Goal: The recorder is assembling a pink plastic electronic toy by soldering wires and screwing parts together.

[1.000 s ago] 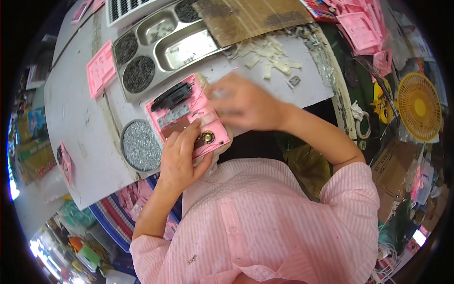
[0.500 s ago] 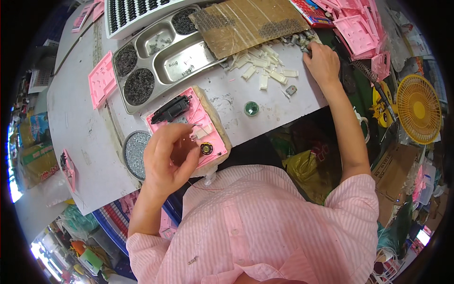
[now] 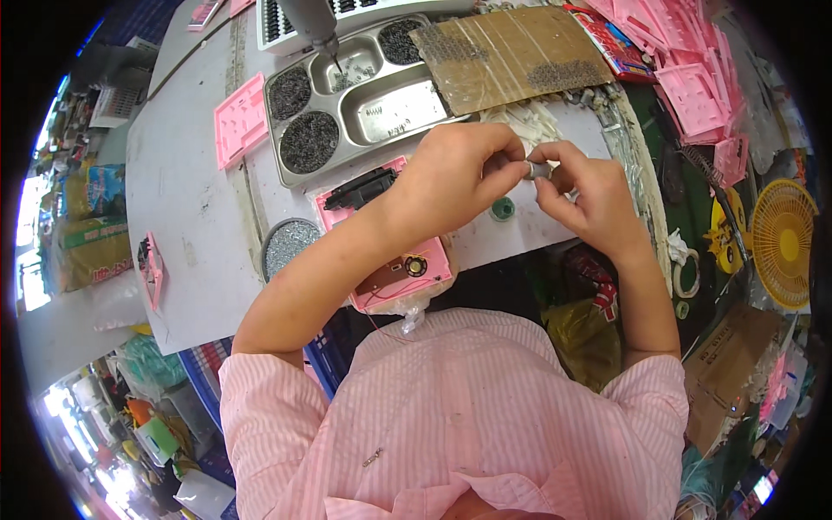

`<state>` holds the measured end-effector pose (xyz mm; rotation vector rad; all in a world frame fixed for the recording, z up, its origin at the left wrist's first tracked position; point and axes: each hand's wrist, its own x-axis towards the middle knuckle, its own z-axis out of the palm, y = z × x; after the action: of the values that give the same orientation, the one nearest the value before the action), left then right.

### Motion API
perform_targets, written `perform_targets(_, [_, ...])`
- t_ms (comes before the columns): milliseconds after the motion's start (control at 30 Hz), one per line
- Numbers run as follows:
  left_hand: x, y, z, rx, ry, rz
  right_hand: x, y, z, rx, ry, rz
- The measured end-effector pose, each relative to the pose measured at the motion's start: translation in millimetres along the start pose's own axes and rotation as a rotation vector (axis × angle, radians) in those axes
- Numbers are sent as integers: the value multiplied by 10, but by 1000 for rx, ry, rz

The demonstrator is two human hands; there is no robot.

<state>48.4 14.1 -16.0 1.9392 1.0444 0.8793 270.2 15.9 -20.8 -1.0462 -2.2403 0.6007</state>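
Note:
Above the table edge my two hands meet over a small grey metal motor [image 3: 539, 171]. My right hand [image 3: 589, 199] pinches it between thumb and fingers. From the other side, the closed thumb and forefinger of my left hand [image 3: 459, 178] press at its end; my fingers partly hide it. Under my left forearm lies a pink plastic housing [image 3: 433, 286] on a pad, holding a black mechanism [image 3: 360, 189], a small round speaker [image 3: 416, 265] and thin wires. A small round green container [image 3: 502, 209] sits below my hands. White plastic pieces [image 3: 529, 119] lie just beyond them.
A metal compartment tray [image 3: 286, 165] holds dark screws and springs, with an electric screwdriver [image 3: 314, 24] above it. Brown cardboard [image 3: 511, 52] overlaps its right side. A round dish of grey bits [image 3: 290, 243] stands left. Pink panels [image 3: 693, 95] pile up at far right, near a yellow fan [image 3: 784, 243].
My right hand has come back from the far parts pile with the motor. My left hand has left the pink housing and moved right to meet it. The view has shifted, revealing the screwdriver.

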Motion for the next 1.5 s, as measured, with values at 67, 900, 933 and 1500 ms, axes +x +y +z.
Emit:
perform_targets(67, [-33, 27, 35, -226, 19, -219, -64, 8, 84, 82, 54, -2])
perform_targets(900, [1354, -1098, 312, 616, 129, 203, -542, 407, 58, 828, 334, 498])
perform_targets(933, [1356, -1112, 331, 610, 134, 195, -534, 397, 61, 824, 330, 506])
perform_targets(1500, [-340, 19, -566, 25, 383, -169, -221, 232, 402, 165, -321, 272])
